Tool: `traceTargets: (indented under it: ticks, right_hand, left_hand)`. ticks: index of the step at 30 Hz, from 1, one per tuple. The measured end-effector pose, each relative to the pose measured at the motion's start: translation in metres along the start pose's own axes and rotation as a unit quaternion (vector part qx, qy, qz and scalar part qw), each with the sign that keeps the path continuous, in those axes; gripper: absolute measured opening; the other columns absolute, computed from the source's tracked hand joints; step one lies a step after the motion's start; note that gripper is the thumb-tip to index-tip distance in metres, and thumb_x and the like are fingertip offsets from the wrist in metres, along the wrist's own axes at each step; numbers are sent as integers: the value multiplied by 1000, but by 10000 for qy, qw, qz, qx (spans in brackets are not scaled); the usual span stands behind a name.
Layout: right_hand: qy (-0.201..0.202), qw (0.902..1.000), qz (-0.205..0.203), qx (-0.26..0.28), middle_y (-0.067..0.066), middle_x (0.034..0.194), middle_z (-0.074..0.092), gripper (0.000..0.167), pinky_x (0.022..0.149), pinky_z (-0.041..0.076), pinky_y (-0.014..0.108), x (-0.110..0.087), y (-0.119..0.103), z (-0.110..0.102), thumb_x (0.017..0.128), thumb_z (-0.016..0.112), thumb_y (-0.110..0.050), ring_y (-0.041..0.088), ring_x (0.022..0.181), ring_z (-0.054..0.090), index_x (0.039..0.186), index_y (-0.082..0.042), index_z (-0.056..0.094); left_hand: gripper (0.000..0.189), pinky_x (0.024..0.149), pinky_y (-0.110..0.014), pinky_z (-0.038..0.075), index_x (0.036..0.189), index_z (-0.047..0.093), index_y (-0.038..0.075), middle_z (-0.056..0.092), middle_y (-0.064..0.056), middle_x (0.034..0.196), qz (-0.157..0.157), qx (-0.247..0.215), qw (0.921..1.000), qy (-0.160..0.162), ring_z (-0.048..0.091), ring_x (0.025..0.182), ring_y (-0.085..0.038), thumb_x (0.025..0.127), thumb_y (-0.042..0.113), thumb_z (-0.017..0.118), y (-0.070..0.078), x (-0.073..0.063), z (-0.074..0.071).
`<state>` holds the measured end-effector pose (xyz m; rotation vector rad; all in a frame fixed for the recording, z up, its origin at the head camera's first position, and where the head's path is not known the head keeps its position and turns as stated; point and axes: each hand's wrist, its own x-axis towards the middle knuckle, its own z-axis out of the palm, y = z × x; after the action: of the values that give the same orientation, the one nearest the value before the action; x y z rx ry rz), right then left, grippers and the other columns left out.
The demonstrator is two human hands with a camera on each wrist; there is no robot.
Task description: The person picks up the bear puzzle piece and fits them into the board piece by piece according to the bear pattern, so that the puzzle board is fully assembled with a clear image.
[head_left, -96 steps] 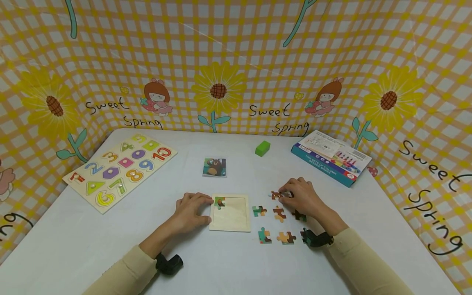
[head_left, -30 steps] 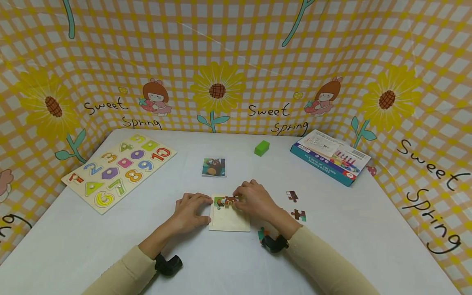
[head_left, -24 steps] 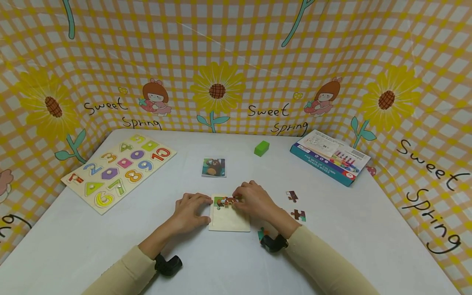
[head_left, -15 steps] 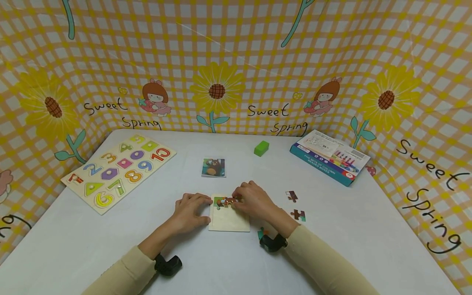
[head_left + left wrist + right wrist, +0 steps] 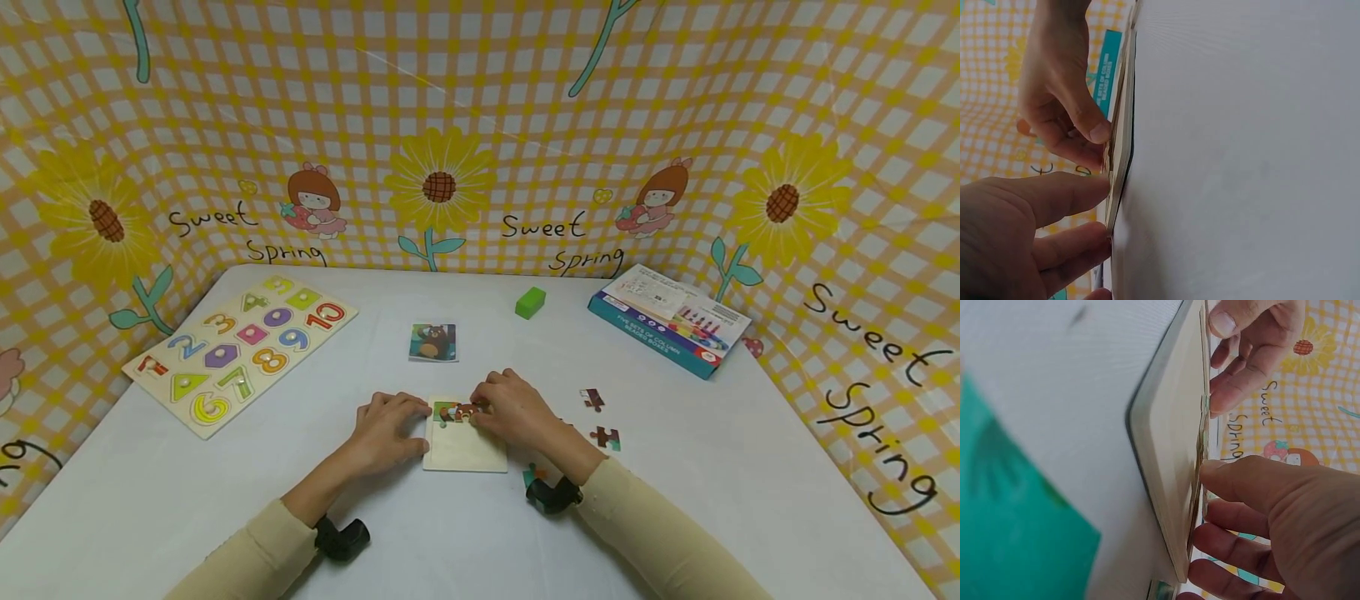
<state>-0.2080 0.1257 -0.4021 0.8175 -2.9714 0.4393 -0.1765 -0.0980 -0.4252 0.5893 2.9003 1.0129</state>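
Observation:
A wooden puzzle tray point(image 5: 468, 452) lies on the white table in the head view. In its far left corner sits a green-and-brown puzzle piece point(image 5: 441, 412). Beside that, along the far edge of the tray, my right hand point(image 5: 517, 410) pinches a brown puzzle piece point(image 5: 462, 412) with part of a bear's face; the fingertips cover its right end. My left hand point(image 5: 386, 432) rests at the tray's left edge, thumb and fingertips touching the rim. In the right wrist view, the right thumb and fingers press low at the tray point(image 5: 1169, 425).
Brown loose pieces point(image 5: 592, 399) lie right of the tray, with a green-and-orange piece point(image 5: 534, 474) partly under the right wrist camera. Farther back are a bear picture card point(image 5: 432, 342), a green block point(image 5: 530, 302), a number board point(image 5: 240, 354) and a flat box point(image 5: 667, 321).
The right hand has carried the brown bear-face piece left from the loose pieces into the tray, beside the corner piece. Lately it shifts only slightly there. The left hand stays at the tray edge.

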Motion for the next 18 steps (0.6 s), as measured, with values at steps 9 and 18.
traceTargets:
  ticks: [9,18]
  right_hand:
    - [81,9997,-122,-180,0,90,60,22,69,43,32,0,1,2,82,77,-27,18,83,48,97,-12,74]
    - [134,9994,-227,-226,0,90,60,21,66,42,30,0,1,1,81,78,-27,18,81,48,95,-12,74]
  left_hand:
    - [27,85,-49,34,103,70,10,60,-3,101,156,206,9986,471,46,102,-29,76,12,77,7,17,4]
    - [21,82,-45,36,97,72,9,59,-3,95,267,8,9987,443,46,96,-27,77,11,74,12,36,15]
